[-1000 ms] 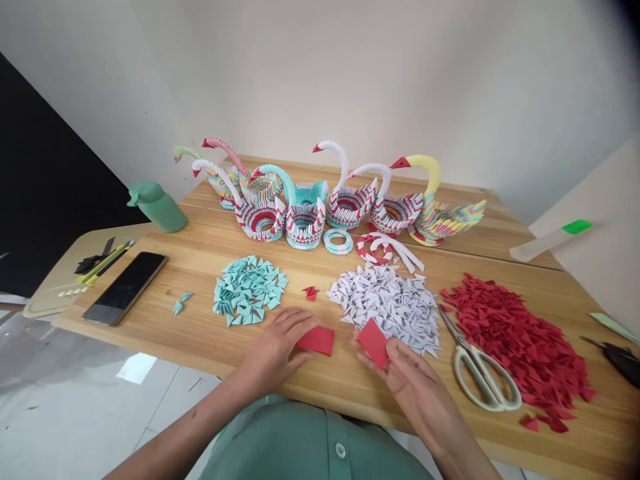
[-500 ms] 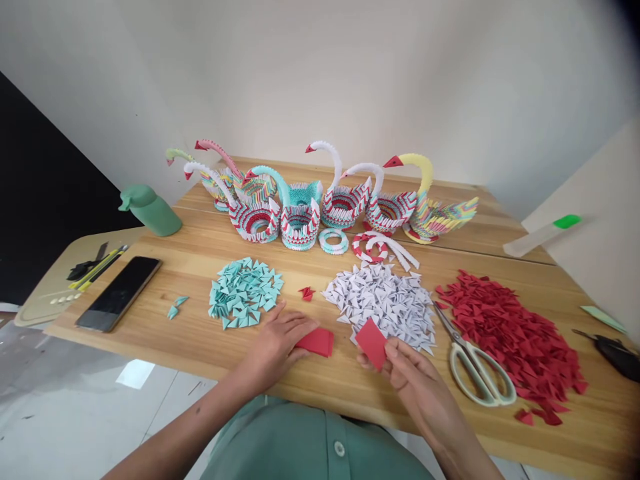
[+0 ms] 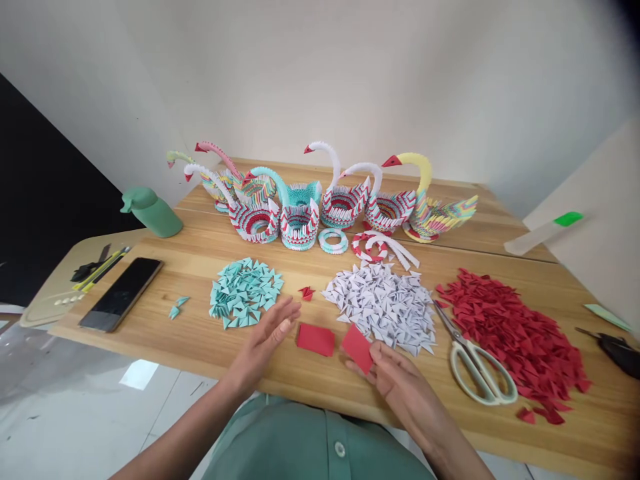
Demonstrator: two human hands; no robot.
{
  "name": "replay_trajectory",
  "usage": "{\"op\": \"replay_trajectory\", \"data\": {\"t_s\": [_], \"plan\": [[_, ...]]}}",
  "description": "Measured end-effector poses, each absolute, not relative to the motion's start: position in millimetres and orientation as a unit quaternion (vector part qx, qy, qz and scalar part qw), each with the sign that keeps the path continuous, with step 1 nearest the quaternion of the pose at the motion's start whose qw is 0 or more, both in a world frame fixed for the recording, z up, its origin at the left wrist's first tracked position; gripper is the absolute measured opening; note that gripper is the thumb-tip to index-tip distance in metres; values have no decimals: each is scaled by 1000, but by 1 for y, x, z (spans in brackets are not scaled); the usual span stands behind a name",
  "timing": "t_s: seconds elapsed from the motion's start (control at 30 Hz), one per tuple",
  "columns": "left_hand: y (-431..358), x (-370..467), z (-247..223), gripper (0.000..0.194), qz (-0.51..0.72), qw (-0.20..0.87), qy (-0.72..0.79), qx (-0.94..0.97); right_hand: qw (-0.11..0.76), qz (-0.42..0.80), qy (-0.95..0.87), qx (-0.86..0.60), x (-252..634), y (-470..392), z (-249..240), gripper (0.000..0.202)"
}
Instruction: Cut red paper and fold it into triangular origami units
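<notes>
right hand [image 3: 395, 377] pinching a small red rectangular paper slip [image 3: 357, 347] by its lower edge, thumb over fingers, slip tilted just above the wooden table [image 3: 200, 337]. left hand [image 3: 265, 337] open, fingers spread and loose, holding nothing, just beside a small stack of red paper rectangles [image 3: 315, 339] lying flat. probably feather-light, floppy, easily creased; best gripped at an edge or corner, gently. white folded triangle pile [image 3: 385, 303] just behind.

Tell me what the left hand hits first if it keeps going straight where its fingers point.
Probably the small folded red paper piece: the left hand points up-right, just past the heap of teal folded paper triangles, though depth is unclear.
</notes>
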State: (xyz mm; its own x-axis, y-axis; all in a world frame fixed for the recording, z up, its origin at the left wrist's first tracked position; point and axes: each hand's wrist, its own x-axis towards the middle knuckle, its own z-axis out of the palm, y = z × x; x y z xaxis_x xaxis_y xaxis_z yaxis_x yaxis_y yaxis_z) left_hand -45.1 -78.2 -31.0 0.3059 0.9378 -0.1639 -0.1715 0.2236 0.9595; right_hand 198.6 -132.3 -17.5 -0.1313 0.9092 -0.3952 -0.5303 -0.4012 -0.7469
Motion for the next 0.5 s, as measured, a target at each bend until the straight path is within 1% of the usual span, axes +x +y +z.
{"op": "replay_trajectory", "data": {"t_s": [0.1,0.23,0.37,0.5], "plan": [[-86,-44,-27,54,439,711,408,368,488,726,-228,-427,195,-131,-16,20],[-92,-41,-22,55,443,737,395,325,469,721,-262,-438,190,-128,-11,22],[-94,-40,-23,56,424,736,393,352,459,709,-277,-458,184,-125,-5,27],[-94,-42,-28,54,401,706,405,420,449,702,-291,-469,182,-123,-2,30]]}}
